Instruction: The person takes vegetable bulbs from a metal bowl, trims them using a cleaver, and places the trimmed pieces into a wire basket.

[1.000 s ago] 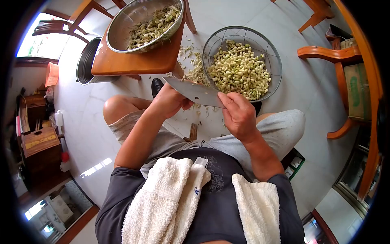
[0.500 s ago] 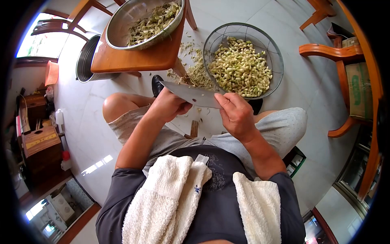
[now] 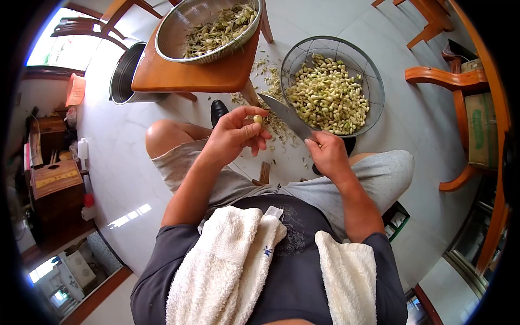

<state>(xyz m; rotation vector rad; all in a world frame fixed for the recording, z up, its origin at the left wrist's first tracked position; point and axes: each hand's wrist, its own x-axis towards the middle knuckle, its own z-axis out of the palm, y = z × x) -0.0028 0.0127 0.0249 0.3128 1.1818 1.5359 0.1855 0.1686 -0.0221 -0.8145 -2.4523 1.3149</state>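
While I watch from afar, my left grip (image 3: 235, 131) pinches one small pale bulb (image 3: 257, 118) between thumb and forefinger, above trimmings (image 3: 277, 129) scattered on the tiled floor (image 3: 127, 176). My right grip (image 3: 330, 154) wraps around a kitchen knife (image 3: 290, 118), pointed up and left, with a wire basket (image 3: 372, 76) of similar bulbs (image 3: 330, 97) just beyond and a metal colander (image 3: 170, 33) on a wooden seat (image 3: 189, 80).
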